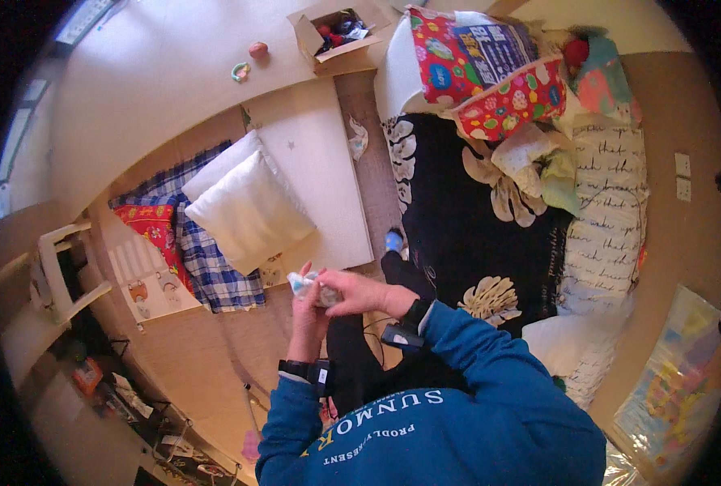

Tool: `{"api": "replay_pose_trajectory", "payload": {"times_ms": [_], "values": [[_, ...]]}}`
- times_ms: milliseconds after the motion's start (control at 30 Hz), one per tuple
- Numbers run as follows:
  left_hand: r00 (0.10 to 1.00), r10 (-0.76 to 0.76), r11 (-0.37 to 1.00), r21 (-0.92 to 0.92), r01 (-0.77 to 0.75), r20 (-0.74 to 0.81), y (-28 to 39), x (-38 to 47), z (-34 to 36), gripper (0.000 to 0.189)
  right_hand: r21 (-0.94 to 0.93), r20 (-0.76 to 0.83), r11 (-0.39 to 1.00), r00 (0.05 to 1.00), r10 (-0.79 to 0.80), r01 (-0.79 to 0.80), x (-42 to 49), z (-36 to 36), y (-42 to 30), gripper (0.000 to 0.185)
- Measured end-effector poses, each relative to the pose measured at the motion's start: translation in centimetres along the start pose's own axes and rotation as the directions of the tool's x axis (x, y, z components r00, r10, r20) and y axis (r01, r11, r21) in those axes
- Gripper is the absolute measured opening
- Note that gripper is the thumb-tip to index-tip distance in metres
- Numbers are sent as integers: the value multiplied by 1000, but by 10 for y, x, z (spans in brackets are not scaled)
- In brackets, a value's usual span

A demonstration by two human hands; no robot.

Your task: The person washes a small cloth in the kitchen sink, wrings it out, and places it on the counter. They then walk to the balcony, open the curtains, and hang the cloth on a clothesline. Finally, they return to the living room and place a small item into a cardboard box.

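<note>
A small crumpled white cloth with light-blue patches [299, 283] is bunched between my two hands in front of my body. My left hand [307, 319] holds it from below and to the left, fingers pointing up. From the right, my right hand [357, 293] closes over the bundle, its fingers meeting those of the left. A greyish part of the bundle [330, 296] shows between the palms. Fingers hide much of the cloth, so its exact kind cannot be told.
Ahead lie a white mattress [321, 158], white pillows [254, 212] and a blue plaid cloth [214, 273]. A black floral bedspread [445, 200] is on the right, with a red patterned bag [506, 109] and rumpled clothes [533, 158]. Another white cloth [358, 140] lies in the gap. An open cardboard box [318, 61] stands behind.
</note>
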State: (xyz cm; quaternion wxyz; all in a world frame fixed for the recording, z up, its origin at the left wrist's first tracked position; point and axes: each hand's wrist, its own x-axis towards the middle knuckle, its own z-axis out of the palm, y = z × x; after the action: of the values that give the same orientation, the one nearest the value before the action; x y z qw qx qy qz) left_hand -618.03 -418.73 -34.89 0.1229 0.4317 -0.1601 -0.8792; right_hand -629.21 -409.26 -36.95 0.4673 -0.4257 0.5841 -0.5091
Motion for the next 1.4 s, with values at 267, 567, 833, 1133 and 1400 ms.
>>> {"api": "replay_pose_trajectory", "payload": {"times_ms": [267, 567, 833, 1133, 1400], "values": [[941, 25, 989, 144, 26, -339, 6, 69, -96, 17, -171, -399, 738, 731, 554, -652, 83, -118, 216, 27], [876, -269, 950, -260, 173, -400, -117, 159, -146, 28, 202, -597, 499, 298, 745, -843, 131, -234, 481, 59], [816, -471, 882, -197, 428, -335, -180, 209, -156, 30, 675, -429, 477, 226, 874, -562, 179, -268, 582, 45], [875, -337, 941, -155, 301, -348, -157, 226, -143, 64, 628, -491, 659, 447, 748, -413, 162, -233, 516, 23], [978, -168, 961, -240, 136, -121, -117, 258, -121, 87, 357, 352, 567, 669, 654, -742, 91, -108, 313, 29]]}}
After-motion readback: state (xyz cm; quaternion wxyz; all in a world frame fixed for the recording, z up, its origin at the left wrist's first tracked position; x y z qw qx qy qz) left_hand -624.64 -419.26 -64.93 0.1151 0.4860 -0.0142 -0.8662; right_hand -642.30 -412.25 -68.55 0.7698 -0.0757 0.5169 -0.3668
